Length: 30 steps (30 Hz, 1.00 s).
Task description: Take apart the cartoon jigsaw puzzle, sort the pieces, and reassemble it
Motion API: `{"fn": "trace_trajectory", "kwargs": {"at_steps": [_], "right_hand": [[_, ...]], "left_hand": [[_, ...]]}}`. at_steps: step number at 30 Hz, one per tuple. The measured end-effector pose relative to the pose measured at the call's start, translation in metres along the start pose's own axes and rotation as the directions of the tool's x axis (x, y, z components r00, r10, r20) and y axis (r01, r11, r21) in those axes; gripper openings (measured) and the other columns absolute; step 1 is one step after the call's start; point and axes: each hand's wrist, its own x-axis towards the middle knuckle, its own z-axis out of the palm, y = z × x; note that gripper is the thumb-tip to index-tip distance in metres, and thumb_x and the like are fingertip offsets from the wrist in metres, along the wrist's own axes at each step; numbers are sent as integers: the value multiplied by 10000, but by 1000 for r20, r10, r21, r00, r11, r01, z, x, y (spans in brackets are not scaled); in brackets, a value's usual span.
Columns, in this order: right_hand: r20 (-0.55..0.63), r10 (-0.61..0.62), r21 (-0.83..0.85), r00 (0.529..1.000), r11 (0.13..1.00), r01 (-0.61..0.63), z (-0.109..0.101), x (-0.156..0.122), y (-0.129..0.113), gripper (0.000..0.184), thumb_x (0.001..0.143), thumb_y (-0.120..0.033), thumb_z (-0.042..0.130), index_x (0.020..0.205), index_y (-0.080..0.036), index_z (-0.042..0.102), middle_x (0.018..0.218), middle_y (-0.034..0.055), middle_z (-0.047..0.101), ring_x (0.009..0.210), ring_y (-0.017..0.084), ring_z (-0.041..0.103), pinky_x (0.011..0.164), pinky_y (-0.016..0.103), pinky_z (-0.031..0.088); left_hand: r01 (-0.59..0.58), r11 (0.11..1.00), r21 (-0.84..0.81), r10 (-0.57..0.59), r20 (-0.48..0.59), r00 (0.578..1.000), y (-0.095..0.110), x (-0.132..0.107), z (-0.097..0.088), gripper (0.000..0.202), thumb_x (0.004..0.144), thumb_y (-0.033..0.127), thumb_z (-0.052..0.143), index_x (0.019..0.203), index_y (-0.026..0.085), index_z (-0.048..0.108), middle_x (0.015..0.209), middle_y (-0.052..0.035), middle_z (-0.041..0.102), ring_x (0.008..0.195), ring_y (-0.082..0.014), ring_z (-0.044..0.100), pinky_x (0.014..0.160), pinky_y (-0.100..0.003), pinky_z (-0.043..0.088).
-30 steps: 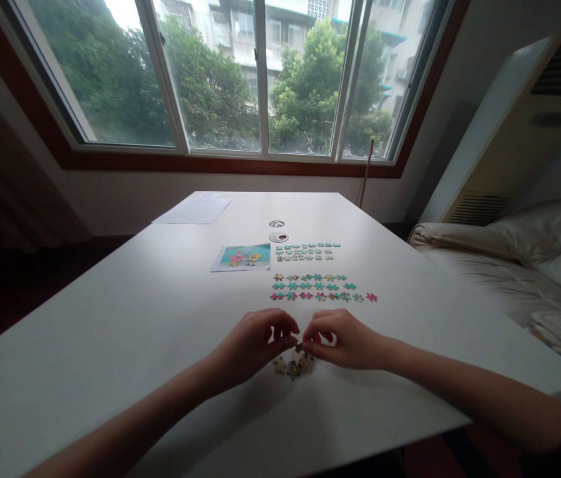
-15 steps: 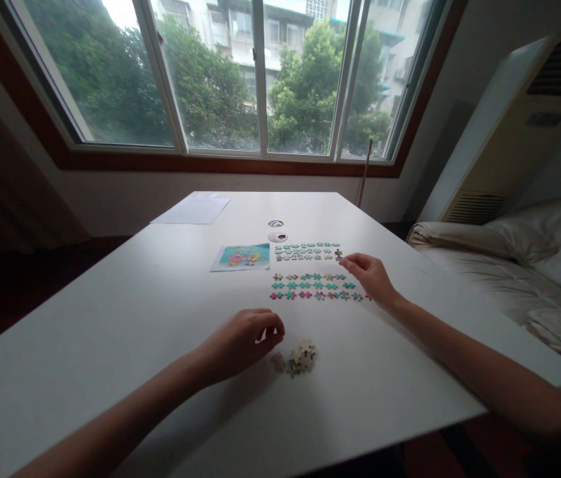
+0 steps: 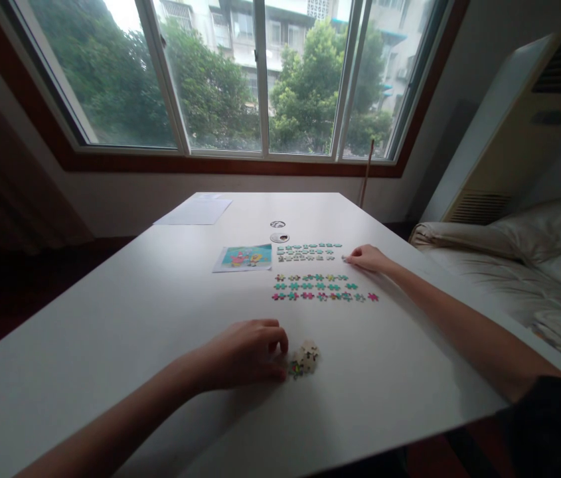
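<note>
My left hand (image 3: 247, 352) is low over the table with its fingers curled and a gap between thumb and forefinger. It is at the left edge of a small pile of loose jigsaw pieces (image 3: 307, 356), many lying pale side up. Farther out, my right hand (image 3: 368, 258) pinches a jigsaw piece (image 3: 344, 258) at the right end of the upper block of laid-out pieces (image 3: 305, 252). Nearer me lie more rows of teal, pink and yellow pieces (image 3: 307, 296), spaced apart. Left of the rows is a picture sheet (image 3: 245, 257) with cartoon figures on blue.
Two round discs (image 3: 279, 237) lie beyond the picture sheet. White paper (image 3: 193, 211) rests at the far left of the white table (image 3: 125, 332). A pale sofa (image 3: 504, 265) stands along the right, with a tall air conditioner (image 3: 504, 133) behind it. A window fills the far wall.
My right hand has shifted slightly, and the piece in it now appears pale instead of coloured. My left hand has lowered to the pile, its thumb and forefinger farther apart.
</note>
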Motion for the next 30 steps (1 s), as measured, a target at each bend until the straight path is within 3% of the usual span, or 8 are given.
{"fn": "trace_trajectory", "kwargs": {"at_steps": [5, 12, 16, 18, 20, 24, 27, 30], "right_hand": [[-12, -58, -49, 998, 997, 57, 6, 4, -4, 250, 681, -350, 599, 855, -181, 661, 768, 38, 648, 658, 128, 555, 581, 207, 364], [-46, -98, -64, 994, 993, 95, 7, 1, -9, 232, 692, -352, 588, 831, -180, 659, 734, 38, 637, 639, 132, 554, 570, 212, 362], [-86, -145, -52, 986, 989, 141, 3, -13, -21, 229, 730, -335, 557, 857, -164, 641, 741, 43, 634, 633, 127, 548, 582, 215, 365], [-96, -193, -39, 977, 981, 190, 2, -30, -36, 207, 756, -319, 531, 857, -168, 631, 730, 30, 631, 623, 113, 539, 591, 210, 367], [-71, -277, 1, 958, 961, 278, 3, -54, -57, 183, 768, -312, 521, 833, -179, 629, 691, 4, 619, 590, 93, 516, 579, 198, 364], [34, -510, 242, 860, 839, 488, 10, -111, -101, 177, 779, -298, 520, 782, -165, 637, 599, -13, 570, 529, 76, 452, 511, 187, 335], [59, -553, 340, 831, 794, 504, 16, -141, -122, 181, 771, -315, 541, 767, -165, 643, 578, -20, 551, 513, 67, 436, 497, 182, 328], [51, -550, 387, 834, 781, 491, 22, -154, -132, 188, 762, -334, 558, 758, -169, 648, 569, -22, 544, 517, 68, 440, 501, 186, 327]], "left_hand": [[-27, 1000, -14, 27, 12, 1000, -5, -1, 1, 57, 745, 225, 580, 789, 192, 594, 782, 6, 544, 617, -99, 496, 553, -180, 367], [-116, 989, 90, 124, -88, 988, -13, -2, 3, 141, 839, 211, 462, 777, 173, 582, 813, -23, 555, 648, -106, 515, 597, -199, 392], [-134, 988, 73, 148, -253, 956, -18, 4, 7, 192, 841, 207, 449, 735, 155, 601, 773, -42, 576, 682, -129, 523, 631, -229, 402], [-84, 995, -57, 56, -386, 921, -17, 9, 9, 201, 829, 241, 470, 719, 149, 611, 725, -40, 591, 649, -127, 522, 617, -230, 408], [-16, 961, -276, -114, -451, 885, -15, 14, 10, 226, 814, 292, 487, 703, 144, 616, 651, -25, 600, 587, -118, 517, 570, -218, 410], [36, 745, -667, -378, -376, 846, -8, 19, 12, 277, 761, 386, 539, 700, 131, 629, 566, -9, 597, 501, -106, 507, 479, -200, 397], [9, 624, -781, -436, -339, 833, -3, 19, 14, 295, 730, 407, 579, 720, 118, 639, 567, -20, 611, 503, -106, 524, 488, -203, 414], [-2, 586, -810, -453, -330, 828, 0, 17, 15, 312, 723, 418, 585, 716, 110, 635, 568, -35, 626, 519, -117, 552, 502, -213, 433]]}}
